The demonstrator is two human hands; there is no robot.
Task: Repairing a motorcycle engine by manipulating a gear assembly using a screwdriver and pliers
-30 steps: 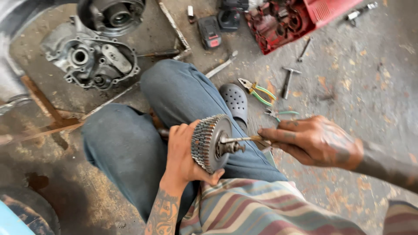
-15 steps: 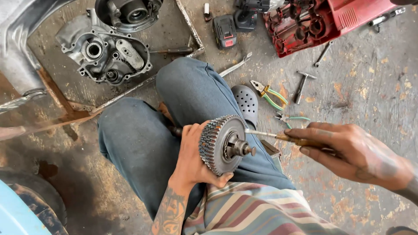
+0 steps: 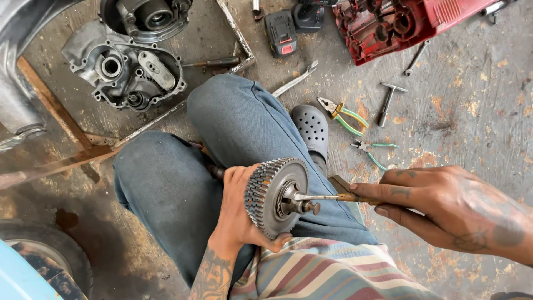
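My left hand grips a round metal gear assembly with toothed rims, held on edge above my lap. A short shaft sticks out of its centre toward the right. My right hand holds a thin pliers-like tool whose metal tips reach the hub of the gear assembly by the shaft. Both hands hover over my knees in blue jeans.
A grey engine case lies on the floor at the upper left beside a metal frame bar. A red toolbox, a battery pack, a wrench, green-handled pliers, and a T-handle tool lie around my grey clog.
The view has shifted, so the floor objects sit further down-right in frame. My right hand's tool tips have moved in to the gear assembly's hub; my left hand keeps the same grip.
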